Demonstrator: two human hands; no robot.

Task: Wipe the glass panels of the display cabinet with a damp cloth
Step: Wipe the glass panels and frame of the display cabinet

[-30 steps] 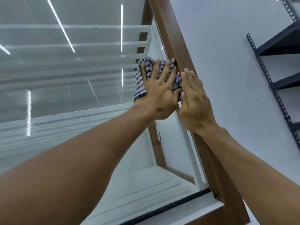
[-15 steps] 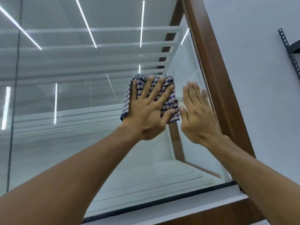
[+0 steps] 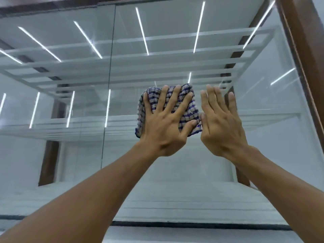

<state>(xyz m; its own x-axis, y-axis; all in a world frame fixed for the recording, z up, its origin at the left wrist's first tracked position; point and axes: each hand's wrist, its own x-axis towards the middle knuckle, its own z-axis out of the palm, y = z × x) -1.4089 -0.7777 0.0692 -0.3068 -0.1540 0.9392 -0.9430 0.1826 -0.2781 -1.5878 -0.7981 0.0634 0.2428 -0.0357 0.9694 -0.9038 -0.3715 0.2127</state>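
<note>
One cloth pressed to the glass by two flat hands

The left hand [image 3: 163,127] is laid flat with all five fingers spread wide, and one folded blue-checked cloth [image 3: 192,111] is pressed under it against the right glass panel [image 3: 175,32] of the display cabinet. The right hand [image 3: 221,123] is held flat and empty on the same panel, fingers straight, just beside the cloth's right edge. Two front panels are seen, the left glass panel [image 3: 52,155] being met at one vertical seam [image 3: 107,120]. One brown wooden frame [image 3: 301,50] is seen at the right.
</note>
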